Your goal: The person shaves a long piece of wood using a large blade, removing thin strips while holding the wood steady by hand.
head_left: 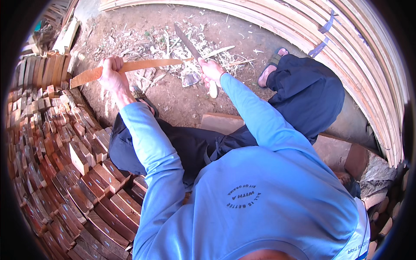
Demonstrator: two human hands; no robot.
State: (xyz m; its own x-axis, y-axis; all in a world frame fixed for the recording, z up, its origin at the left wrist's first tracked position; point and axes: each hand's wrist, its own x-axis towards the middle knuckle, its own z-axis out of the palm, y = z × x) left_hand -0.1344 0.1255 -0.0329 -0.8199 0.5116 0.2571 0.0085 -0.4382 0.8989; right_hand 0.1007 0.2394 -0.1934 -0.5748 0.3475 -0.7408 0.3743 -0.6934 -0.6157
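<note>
My left hand [113, 74] is wrapped round a long orange-brown strip of wood [151, 64], near its wider left end. The strip points right and narrows to a tip close to my other hand. My right hand [210, 71] grips the handle of a machete [186, 40], whose dark, long blade slants up and away to the left. The pale butt of the handle shows below my fingers. The blade stands apart from most of the strip; whether the strip's tip touches it, I cannot tell.
Wood shavings [173, 41] and split offcuts litter the dirt floor ahead. Stacked wooden blocks [56, 160] crowd the left side. Long pale boards [368, 52] curve along the far and right edges. My sandalled foot [269, 69] is right of the shavings. A brick [221, 123] lies between my legs.
</note>
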